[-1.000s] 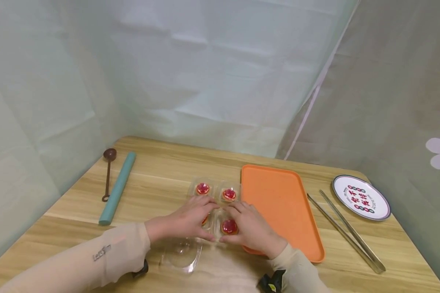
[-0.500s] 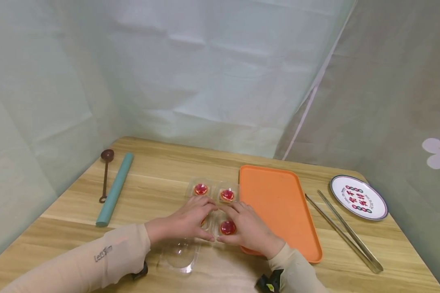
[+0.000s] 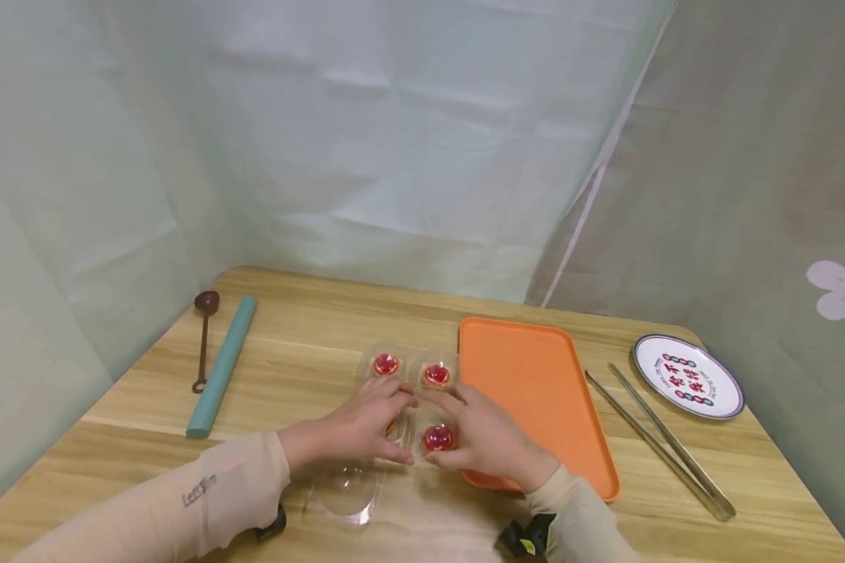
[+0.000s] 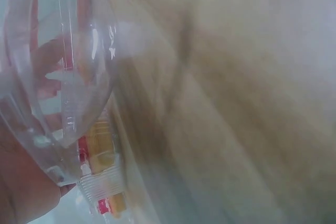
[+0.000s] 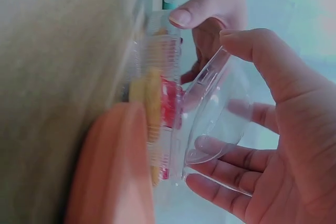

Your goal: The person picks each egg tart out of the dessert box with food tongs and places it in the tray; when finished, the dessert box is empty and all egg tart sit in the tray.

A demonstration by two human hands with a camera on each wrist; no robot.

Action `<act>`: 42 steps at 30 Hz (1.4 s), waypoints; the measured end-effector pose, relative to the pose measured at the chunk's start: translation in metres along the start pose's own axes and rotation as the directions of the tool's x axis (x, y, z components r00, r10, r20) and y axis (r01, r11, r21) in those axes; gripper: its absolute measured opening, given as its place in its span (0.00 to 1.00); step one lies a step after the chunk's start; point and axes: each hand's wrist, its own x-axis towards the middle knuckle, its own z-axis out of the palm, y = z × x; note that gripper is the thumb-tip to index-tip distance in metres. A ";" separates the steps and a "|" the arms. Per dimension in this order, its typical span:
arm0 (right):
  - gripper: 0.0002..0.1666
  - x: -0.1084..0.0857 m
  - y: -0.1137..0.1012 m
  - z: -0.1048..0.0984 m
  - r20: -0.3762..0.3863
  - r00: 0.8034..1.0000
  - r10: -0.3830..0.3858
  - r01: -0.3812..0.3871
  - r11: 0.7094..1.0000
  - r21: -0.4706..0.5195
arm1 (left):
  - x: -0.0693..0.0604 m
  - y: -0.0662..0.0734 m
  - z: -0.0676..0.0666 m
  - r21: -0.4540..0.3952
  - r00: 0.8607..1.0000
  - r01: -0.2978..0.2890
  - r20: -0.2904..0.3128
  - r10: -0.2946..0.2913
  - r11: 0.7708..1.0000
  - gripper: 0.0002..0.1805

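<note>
The thumb and fingers of the bare right hand [image 5: 294, 114] hold a clear domed plastic lid [image 5: 218, 111] by its edges, tilted over the near-right cell of a clear four-cell plastic container [image 3: 410, 371]. The bare left hand [image 3: 355, 418] arches over the near-left cell, thumb and fingers apart; whether it grips the plastic there I cannot tell. All four round red-topped tarts sit in their cells: the near-right one [image 3: 438, 438] in view, the near-left one [image 3: 390, 427] mostly hidden by the left hand, the far pair [image 3: 386, 363] [image 3: 436, 374] beyond the fingers. The lid work looks partway along: the near-left clear lid [image 3: 348, 489] lies folded out toward the person, the one in hand is not seated flat, and whether the far cells are covered is hard to tell. Just right of the container lies an orange rectangular tray [image 3: 514, 367], then steel tongs [image 3: 669, 436] and a blue-rimmed white plate [image 3: 688, 377]; well to the left on the wood-grain bench [image 3: 310, 328] are a teal rod [image 3: 221, 367] and a brown long-handled spoon [image 3: 203, 344].
</note>
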 end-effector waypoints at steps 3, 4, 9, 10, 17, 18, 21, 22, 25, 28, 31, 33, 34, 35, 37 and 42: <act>0.46 -0.002 -0.001 -0.005 -0.002 1.000 0.007 -0.007 1.000 0.009 | -0.002 0.001 -0.001 -0.019 1.000 0.009 0.003 -0.009 1.000 0.40; 0.46 -0.003 -0.001 -0.007 -0.003 1.000 0.011 -0.010 1.000 0.019 | -0.002 0.001 -0.002 -0.026 1.000 0.010 0.004 -0.010 1.000 0.40; 0.43 -0.006 -0.002 -0.014 -0.042 0.999 0.021 -0.019 0.999 0.049 | -0.005 0.005 -0.008 -0.036 1.000 0.005 -0.009 -0.006 0.999 0.41; 0.42 -0.007 -0.002 -0.015 -0.054 0.998 0.024 -0.020 0.998 0.058 | -0.006 0.006 -0.010 -0.035 1.000 0.003 -0.015 -0.004 0.999 0.41; 0.43 -0.011 -0.006 -0.022 -0.148 0.988 0.031 -0.017 0.995 0.097 | -0.010 0.013 -0.020 -0.061 0.999 0.001 -0.053 -0.004 0.998 0.41; 0.43 -0.012 -0.007 -0.022 -0.163 0.986 0.030 -0.014 0.995 0.099 | -0.010 0.014 -0.021 -0.067 0.999 0.002 -0.054 -0.005 0.998 0.41; 0.44 -0.013 -0.009 -0.023 -0.215 0.976 0.018 0.001 0.996 0.086 | -0.012 0.018 -0.023 -0.081 0.998 0.005 -0.061 -0.010 0.997 0.41; 0.44 -0.013 -0.010 -0.023 -0.234 0.972 0.012 0.008 0.997 0.082 | -0.012 0.019 -0.024 -0.085 0.998 0.006 -0.063 -0.011 0.996 0.42; 0.45 -0.015 -0.011 -0.021 -0.283 0.959 0.002 0.022 0.996 0.082 | -0.013 0.021 -0.027 -0.100 0.997 0.013 -0.071 -0.020 0.995 0.43; 0.44 -0.016 -0.013 -0.019 -0.315 0.949 0.014 0.025 0.993 0.118 | -0.015 0.024 -0.029 -0.124 0.997 0.022 -0.076 -0.032 0.992 0.46; 0.44 -0.019 -0.014 -0.018 -0.331 0.943 0.033 0.027 0.984 0.174 | -0.016 0.027 -0.028 -0.159 0.995 0.014 -0.096 -0.030 0.987 0.48; 0.45 -0.020 -0.014 -0.017 -0.345 0.938 0.030 0.046 0.976 0.211 | -0.016 0.029 -0.028 -0.180 0.992 -0.005 -0.122 -0.018 0.984 0.50; 0.45 -0.021 -0.014 -0.017 -0.353 0.935 0.022 0.062 0.972 0.226 | -0.016 0.030 -0.027 -0.189 0.991 -0.017 -0.136 -0.009 0.982 0.51; 0.45 -0.021 -0.014 -0.016 -0.362 0.932 0.012 0.080 0.967 0.240 | -0.016 0.031 -0.027 -0.200 0.989 -0.025 -0.149 -0.005 0.979 0.51; 0.46 -0.022 -0.013 -0.014 -0.379 0.925 -0.009 0.120 0.956 0.269 | -0.017 0.033 -0.026 -0.215 0.985 -0.038 -0.171 0.000 0.976 0.51; 0.46 -0.024 -0.009 -0.012 -0.392 0.919 -0.048 0.182 0.932 0.312 | -0.021 0.036 -0.023 -0.228 0.979 -0.044 -0.203 -0.004 0.973 0.49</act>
